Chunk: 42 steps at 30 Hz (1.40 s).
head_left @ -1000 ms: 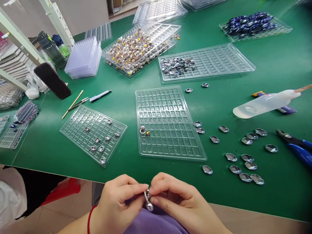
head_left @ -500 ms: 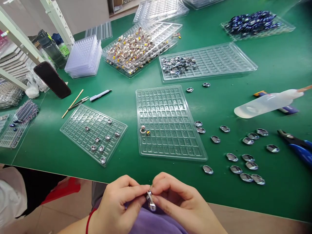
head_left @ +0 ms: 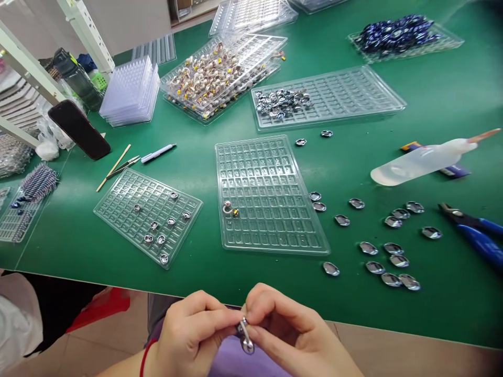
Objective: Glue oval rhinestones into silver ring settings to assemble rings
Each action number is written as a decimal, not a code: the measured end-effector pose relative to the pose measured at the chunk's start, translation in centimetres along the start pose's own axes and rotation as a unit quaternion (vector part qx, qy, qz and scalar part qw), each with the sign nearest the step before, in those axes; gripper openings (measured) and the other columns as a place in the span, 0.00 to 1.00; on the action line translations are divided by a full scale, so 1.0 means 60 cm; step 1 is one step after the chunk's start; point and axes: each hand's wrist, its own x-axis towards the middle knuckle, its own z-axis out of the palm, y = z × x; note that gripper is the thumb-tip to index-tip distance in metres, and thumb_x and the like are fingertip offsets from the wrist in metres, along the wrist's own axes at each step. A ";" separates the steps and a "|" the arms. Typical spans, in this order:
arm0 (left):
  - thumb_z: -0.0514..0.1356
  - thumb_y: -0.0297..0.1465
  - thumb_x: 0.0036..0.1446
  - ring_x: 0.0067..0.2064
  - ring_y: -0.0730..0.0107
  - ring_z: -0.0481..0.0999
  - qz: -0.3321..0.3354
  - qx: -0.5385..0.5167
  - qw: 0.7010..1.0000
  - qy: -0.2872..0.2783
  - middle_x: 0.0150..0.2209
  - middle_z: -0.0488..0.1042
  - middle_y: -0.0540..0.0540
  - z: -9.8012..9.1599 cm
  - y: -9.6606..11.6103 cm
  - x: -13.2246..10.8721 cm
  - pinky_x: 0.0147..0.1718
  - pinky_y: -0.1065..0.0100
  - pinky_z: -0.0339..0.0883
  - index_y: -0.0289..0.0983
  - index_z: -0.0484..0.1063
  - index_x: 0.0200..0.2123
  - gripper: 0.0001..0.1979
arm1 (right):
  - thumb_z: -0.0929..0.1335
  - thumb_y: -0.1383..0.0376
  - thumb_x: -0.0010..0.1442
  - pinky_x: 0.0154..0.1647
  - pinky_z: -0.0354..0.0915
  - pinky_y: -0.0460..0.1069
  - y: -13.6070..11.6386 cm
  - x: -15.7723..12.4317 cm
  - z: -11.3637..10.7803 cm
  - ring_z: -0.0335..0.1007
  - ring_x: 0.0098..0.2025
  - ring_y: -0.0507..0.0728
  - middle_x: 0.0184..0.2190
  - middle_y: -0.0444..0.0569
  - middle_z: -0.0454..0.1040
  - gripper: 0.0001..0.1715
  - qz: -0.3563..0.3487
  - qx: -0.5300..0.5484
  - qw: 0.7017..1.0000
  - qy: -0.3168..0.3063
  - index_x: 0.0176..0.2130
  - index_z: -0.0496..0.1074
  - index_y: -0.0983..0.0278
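Note:
At the front edge of the table, my left hand (head_left: pixel 196 330) and my right hand (head_left: pixel 285 327) are closed together in a pinch. Between their fingertips is a small silver jewellery piece (head_left: pixel 247 343), narrow at the top with a rounded shiny end hanging below; part of it is hidden by the fingers. Beyond the hands lies a clear compartment tray (head_left: pixel 275 230) with one small ring-shaped piece (head_left: pixel 228 208) in it. A smaller clear tray (head_left: pixel 118 209) to the left bears several silver stones (head_left: pixel 171 221). More faceted silver stones (head_left: pixel 368 248) are scattered on the green table to the right.
Blue-handled pliers (head_left: pixel 471 230) and a squeeze bottle (head_left: pixel 416 165) lie at the right. Farther back are a tray of ring-shaped pieces (head_left: pixel 208 78), a tray with silver stones (head_left: pixel 346 99) and dark blue pieces (head_left: pixel 396 36). A phone (head_left: pixel 78 129), tweezers (head_left: pixel 124 166) and pen (head_left: pixel 159 153) are left.
The camera view has shifted slightly, so the table items sit a little farther left. Both hands remain pinched on the silver piece, which shows slightly lower in the picture.

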 end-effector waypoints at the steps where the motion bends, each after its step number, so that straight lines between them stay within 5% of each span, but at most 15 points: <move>1: 0.62 0.20 0.58 0.31 0.68 0.80 -0.001 -0.005 1.000 0.000 0.32 0.79 0.42 -0.001 0.000 0.000 0.32 0.74 0.75 0.41 0.80 0.49 0.18 | 0.73 0.60 0.57 0.32 0.70 0.45 0.003 0.000 -0.003 0.69 0.30 0.51 0.29 0.45 0.68 0.11 -0.002 -0.003 1.000 -0.014 0.29 0.71 0.63; 10: 0.61 0.23 0.61 0.32 0.72 0.78 -0.019 -0.036 0.999 -0.003 0.33 0.75 0.46 0.004 -0.004 0.000 0.33 0.75 0.74 0.50 0.76 0.53 0.20 | 0.63 0.64 0.67 0.38 0.70 0.46 0.005 0.002 -0.011 0.72 0.37 0.53 0.37 0.49 0.73 0.11 -0.125 -0.171 0.974 -0.085 0.48 0.72 0.58; 18: 0.54 0.32 0.68 0.31 0.74 0.69 -0.011 -0.007 1.000 0.002 0.34 0.62 0.49 0.008 -0.013 -0.007 0.29 0.73 0.71 0.52 0.73 0.56 0.17 | 0.63 0.66 0.67 0.31 0.66 0.43 0.006 0.017 -0.006 0.69 0.30 0.50 0.29 0.46 0.71 0.11 -0.187 -0.204 0.956 -0.093 0.33 0.72 0.61; 24: 0.63 0.40 0.59 0.50 0.62 0.75 0.006 -0.075 0.997 -0.033 0.53 0.70 0.41 0.010 -0.018 0.008 0.49 0.67 0.73 0.49 0.67 0.61 0.26 | 0.61 0.71 0.65 0.34 0.68 0.43 0.013 0.021 -0.005 0.71 0.34 0.51 0.31 0.47 0.73 0.10 -0.276 -0.236 0.929 -0.077 0.35 0.69 0.61; 32: 0.65 0.31 0.59 0.52 0.64 0.78 0.042 -0.096 0.994 -0.033 0.52 0.78 0.44 0.015 -0.028 0.013 0.53 0.70 0.70 0.50 0.70 0.59 0.24 | 0.61 0.70 0.66 0.29 0.67 0.45 0.018 0.024 0.010 0.67 0.29 0.52 0.26 0.46 0.70 0.10 -0.379 -0.235 0.895 -0.009 0.35 0.68 0.61; 36: 0.65 0.41 0.57 0.47 0.62 0.79 -0.039 -0.094 0.994 -0.044 0.50 0.77 0.42 0.005 -0.028 0.009 0.45 0.69 0.74 0.45 0.73 0.55 0.23 | 0.61 0.72 0.66 0.29 0.69 0.46 0.015 0.028 0.000 0.69 0.30 0.53 0.30 0.50 0.72 0.10 -0.397 -0.320 0.860 -0.012 0.41 0.70 0.63; 39: 0.63 0.55 0.49 0.31 0.69 0.75 -0.179 -0.100 0.978 -0.025 0.33 0.76 0.46 0.004 -0.032 0.004 0.29 0.72 0.71 0.36 0.75 0.39 0.28 | 0.62 0.73 0.67 0.29 0.69 0.48 0.016 0.028 -0.007 0.69 0.31 0.54 0.31 0.51 0.73 0.09 -0.400 -0.429 0.810 0.013 0.44 0.69 0.65; 42: 0.62 0.54 0.52 0.25 0.74 0.67 -0.256 -0.078 0.960 -0.080 0.24 0.68 0.52 0.010 -0.036 -0.002 0.24 0.73 0.62 0.36 0.68 0.28 0.25 | 0.61 0.71 0.68 0.28 0.69 0.48 0.020 0.024 -0.011 0.69 0.29 0.54 0.30 0.50 0.74 0.10 -0.399 -0.480 0.781 0.018 0.46 0.69 0.65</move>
